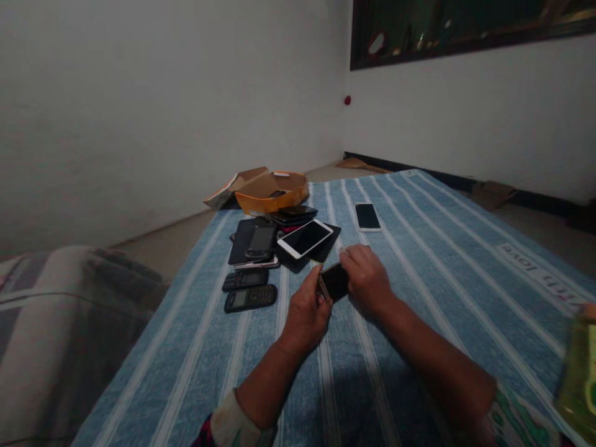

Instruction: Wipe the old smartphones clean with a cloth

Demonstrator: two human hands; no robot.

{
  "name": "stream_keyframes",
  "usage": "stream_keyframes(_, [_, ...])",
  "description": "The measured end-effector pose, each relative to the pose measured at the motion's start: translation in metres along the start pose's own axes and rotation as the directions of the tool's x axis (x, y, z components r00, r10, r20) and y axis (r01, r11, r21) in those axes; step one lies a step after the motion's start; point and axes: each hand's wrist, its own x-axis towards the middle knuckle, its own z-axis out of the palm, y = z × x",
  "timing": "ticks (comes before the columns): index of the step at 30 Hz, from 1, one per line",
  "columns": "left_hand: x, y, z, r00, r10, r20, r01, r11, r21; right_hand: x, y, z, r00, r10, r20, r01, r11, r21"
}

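A smartphone (335,282) with a dark screen and a light edge is held between my two hands, over the striped cloth. My left hand (307,308) grips its left end, thumb and fingers along the edge. At the other end my right hand (367,276) is closed on its upper right corner; part of the phone is hidden under those fingers. Just beyond my left hand, a white smartphone (305,239) lies tilted on a pile of dark phones and flat pieces. Two black keypad phones (250,298) lie left of my left hand.
An open orange cardboard box (272,202) stands behind the pile. Another white smartphone (367,217) lies alone, farther back to the right. Blue striped cloth (447,279) covers the surface. A yellow-green package (578,379) is at the right edge, and a grey-white bundle (60,329) at the left.
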Motion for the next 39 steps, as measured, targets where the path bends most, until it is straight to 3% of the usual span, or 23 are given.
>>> stream_keyframes(3, [-0.001,-0.003,0.001,1.000,0.004,-0.001,-0.004,1.000,0.005,0.002,-0.017,0.000,0.995,-0.089,0.039,0.089,0.996,0.018])
stream_keyframes(9, [-0.002,-0.003,0.004,1.000,0.014,-0.010,-0.014,1.000,0.014,0.003,-0.011,-0.001,0.999,-0.006,0.036,0.006,1.000,-0.010])
stream_keyframes(16, [-0.002,0.003,0.000,1.000,-0.006,0.019,0.007,0.999,-0.053,0.001,-0.042,-0.002,0.996,-0.078,0.044,0.074,0.993,0.090])
stream_keyframes(22, [-0.002,0.006,0.001,1.000,-0.018,0.009,0.018,0.999,-0.031,0.000,-0.019,-0.003,0.999,-0.007,0.043,0.005,0.998,0.059])
stream_keyframes(29, [-0.002,0.004,0.002,0.995,0.094,-0.035,-0.092,0.994,0.061,0.000,0.004,-0.008,0.996,0.006,-0.090,0.006,0.990,0.138])
stream_keyframes(35, [-0.003,-0.002,0.001,0.968,0.242,-0.070,-0.228,0.960,0.160,-0.001,-0.016,-0.012,0.994,-0.070,-0.089,0.084,0.983,0.165])
stream_keyframes(39, [-0.003,0.001,-0.001,0.974,0.221,-0.052,-0.211,0.966,0.146,-0.004,-0.033,-0.015,0.995,-0.092,-0.048,0.099,0.983,0.153])
